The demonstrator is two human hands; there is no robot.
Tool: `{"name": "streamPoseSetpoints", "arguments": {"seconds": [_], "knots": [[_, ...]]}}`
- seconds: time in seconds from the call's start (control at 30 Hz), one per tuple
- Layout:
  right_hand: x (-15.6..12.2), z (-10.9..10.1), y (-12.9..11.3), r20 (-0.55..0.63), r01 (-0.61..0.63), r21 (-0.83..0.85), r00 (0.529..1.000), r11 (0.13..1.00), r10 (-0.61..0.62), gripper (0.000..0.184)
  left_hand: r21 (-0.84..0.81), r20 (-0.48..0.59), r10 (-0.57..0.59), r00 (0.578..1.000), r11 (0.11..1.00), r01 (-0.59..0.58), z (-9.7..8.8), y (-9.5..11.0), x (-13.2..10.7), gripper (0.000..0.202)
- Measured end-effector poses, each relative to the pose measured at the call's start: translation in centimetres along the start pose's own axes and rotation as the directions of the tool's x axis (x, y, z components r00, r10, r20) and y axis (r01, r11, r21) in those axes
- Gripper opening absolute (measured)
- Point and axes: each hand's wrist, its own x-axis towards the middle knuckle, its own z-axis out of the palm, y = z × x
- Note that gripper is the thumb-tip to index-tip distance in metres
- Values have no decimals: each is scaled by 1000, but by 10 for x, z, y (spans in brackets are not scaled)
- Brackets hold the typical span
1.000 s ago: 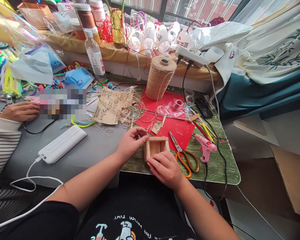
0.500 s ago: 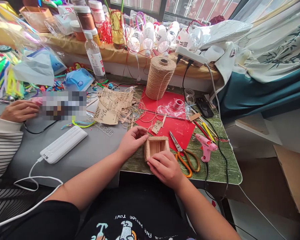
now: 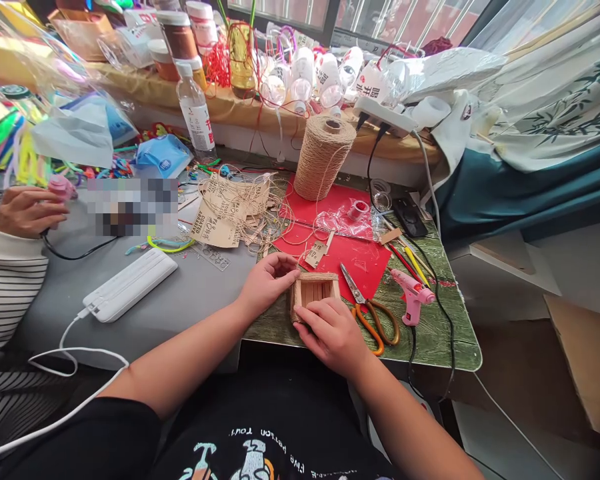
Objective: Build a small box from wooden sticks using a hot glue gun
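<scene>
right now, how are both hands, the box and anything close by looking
Right hand holding near side of box. Left hand at its far left corner, grip unclear. Box open side up. Scissors close on the right, glue gun beyond.

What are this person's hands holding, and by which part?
A small box: the right hand holds its near wall; the left hand is at its far left corner, its grip unclear.

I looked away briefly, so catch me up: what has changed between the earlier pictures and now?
The co-worker's hand has shifted slightly left, and the pink object at its fingers shows more. I see nothing newly grasped or released. The left hand stays by the far left corner of the small wooden box, the right hand on its near side; scissors unmoved.
</scene>
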Motion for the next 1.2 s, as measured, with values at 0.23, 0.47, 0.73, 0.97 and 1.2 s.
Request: {"name": "streamPoseSetpoints", "arguments": {"seconds": [0.23, 0.47, 0.73, 0.97, 1.2], "knots": [[0, 0, -1, -6, -10, 4, 1000, 1000, 10, 43, -3, -3, 4, 1000, 1000, -4, 0, 0, 0, 30], [3, -2, -4, 44, -71, -43, 996, 997, 73, 46, -4, -5, -5, 1000, 1000, 5, 1, 1, -1, 30], [5, 0, -6, 71, -102, -56, 992, 993, 106, 44, -13, -14, 1, 1000, 1000, -1, 1, 1, -1, 29], [6, 2, -7, 83, -118, -98, 989, 988, 126, 46, -56, -16, -18, 1000, 998, 17, 3, 3, -1, 30], [8, 2, -9, 120, -151, -137, 978, 979, 168, 50, -61, -16, -25, 1000, 998, 24, 3, 3, -1, 30]]}}
